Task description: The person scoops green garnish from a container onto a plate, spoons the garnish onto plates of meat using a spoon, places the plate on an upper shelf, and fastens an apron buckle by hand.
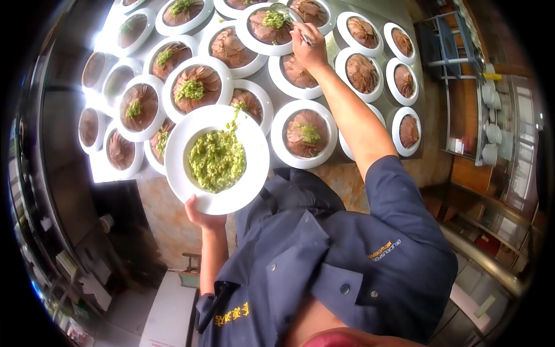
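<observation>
My left hand [206, 215] grips the lower rim of a wide-rimmed white bowl [254, 153], thumb on the rim. Chopped green topping [217, 162] fills its well, and a few bits lie on the upper rim. Farther out, my right hand [308, 46] is closed around a metal spoon [281, 10]. The spoon's head is over a white plate of sliced brown meat [263, 30], beside a green mound [273, 19] on that meat. Below the held bowl's edge, parts of several plates are hidden.
Many similar white plates of sliced meat crowd the metal table [341, 104]; some carry green topping, such as the plate [277, 130] near the front edge. Plates on the right, like one [409, 132], show plain meat. Shelving with stacked white dishes [492, 133] stands at right.
</observation>
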The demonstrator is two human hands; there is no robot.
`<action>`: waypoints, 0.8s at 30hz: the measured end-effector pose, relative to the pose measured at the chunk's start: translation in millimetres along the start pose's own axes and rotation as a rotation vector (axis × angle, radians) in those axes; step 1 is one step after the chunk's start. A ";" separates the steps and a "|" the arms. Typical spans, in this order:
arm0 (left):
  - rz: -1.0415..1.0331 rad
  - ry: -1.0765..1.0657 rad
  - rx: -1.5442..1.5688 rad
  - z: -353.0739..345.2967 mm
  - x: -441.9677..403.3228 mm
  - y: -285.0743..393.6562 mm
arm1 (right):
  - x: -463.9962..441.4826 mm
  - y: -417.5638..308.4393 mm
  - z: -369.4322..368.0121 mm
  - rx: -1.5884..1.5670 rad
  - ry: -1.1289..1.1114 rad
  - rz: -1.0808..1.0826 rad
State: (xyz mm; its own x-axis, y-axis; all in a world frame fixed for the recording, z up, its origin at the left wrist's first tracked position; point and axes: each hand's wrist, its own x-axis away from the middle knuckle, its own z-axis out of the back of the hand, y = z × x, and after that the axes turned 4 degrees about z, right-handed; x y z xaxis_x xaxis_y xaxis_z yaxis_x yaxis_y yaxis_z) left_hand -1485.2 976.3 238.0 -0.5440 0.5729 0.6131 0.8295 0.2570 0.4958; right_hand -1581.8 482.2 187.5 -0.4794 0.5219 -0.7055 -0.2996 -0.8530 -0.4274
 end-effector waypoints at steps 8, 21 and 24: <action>-0.042 0.054 0.025 13.8 10.0 -0.9 | -0.4 9.6 7.2 0.103 0.025 0.009; -0.055 -0.146 0.097 -20.0 -21.6 10.3 | 24.9 -235.8 149.7 -0.419 -0.309 0.206; -0.056 -0.149 0.104 -33.8 -25.2 9.3 | 40.1 -272.6 150.5 -0.203 -0.448 0.333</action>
State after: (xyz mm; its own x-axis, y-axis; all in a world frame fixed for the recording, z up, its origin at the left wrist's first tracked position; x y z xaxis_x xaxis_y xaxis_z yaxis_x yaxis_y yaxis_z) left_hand -1468.1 937.9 247.9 -0.5715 0.6622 0.4847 0.8112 0.3667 0.4554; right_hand -1643.5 736.7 360.7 -0.8351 0.1401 -0.5319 0.0692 -0.9325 -0.3544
